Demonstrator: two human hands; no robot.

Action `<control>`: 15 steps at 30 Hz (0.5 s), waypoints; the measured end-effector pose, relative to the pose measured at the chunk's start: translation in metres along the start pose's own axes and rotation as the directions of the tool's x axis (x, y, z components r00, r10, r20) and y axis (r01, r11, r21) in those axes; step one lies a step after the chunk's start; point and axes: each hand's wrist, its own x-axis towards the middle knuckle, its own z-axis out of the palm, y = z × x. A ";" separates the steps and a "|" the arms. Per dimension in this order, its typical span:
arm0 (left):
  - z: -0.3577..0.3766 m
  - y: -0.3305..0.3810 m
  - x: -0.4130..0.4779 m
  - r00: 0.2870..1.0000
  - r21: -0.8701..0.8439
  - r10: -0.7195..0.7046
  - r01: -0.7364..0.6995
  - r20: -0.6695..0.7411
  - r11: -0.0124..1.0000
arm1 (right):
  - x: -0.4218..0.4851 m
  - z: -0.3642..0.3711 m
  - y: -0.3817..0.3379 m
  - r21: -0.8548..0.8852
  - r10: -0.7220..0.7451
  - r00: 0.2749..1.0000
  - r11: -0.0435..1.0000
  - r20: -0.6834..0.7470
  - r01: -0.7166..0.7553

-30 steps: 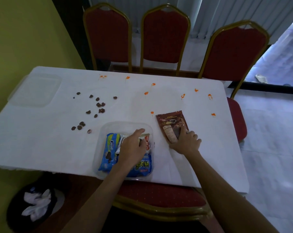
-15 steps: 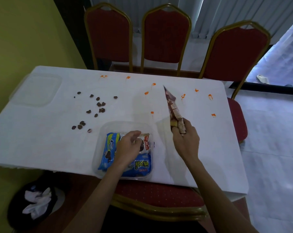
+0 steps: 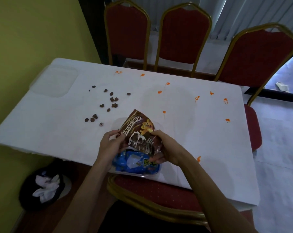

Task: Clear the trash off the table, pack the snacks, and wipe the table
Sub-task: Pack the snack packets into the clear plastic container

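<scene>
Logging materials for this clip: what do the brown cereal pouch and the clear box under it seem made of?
Brown cereal pouch: likely thin glossy plastic film; it creases and glints under both hands. Clear rectangular box: seemingly rigid transparent plastic; blue packets show through its wall.

Left hand [image 3: 111, 145], right hand [image 3: 166, 147], fingers curled

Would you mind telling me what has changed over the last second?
The right hand lifted the Koko Krunch packet off the table and carried it left over the clear container. The left hand left the blue snack packs and gripped the packet too. Cereal pieces and orange stains stayed put.
</scene>
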 end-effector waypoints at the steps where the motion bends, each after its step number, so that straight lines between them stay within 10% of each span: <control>1: -0.001 -0.005 -0.001 1.000 0.029 0.004 -0.003 -0.023 1.000 | 0.003 0.002 -0.001 -0.050 -0.003 0.999 0.999 -0.055 0.000; 9: -0.006 -0.018 -0.011 0.987 0.268 0.129 -0.100 -0.093 0.958 | 0.031 0.008 0.007 -0.437 -0.349 0.847 0.886 -0.402 0.157; 15: -0.003 -0.014 -0.025 0.986 0.429 0.166 -0.145 -0.011 0.892 | 0.035 0.000 0.007 -0.845 -0.596 0.706 0.534 -0.383 -0.007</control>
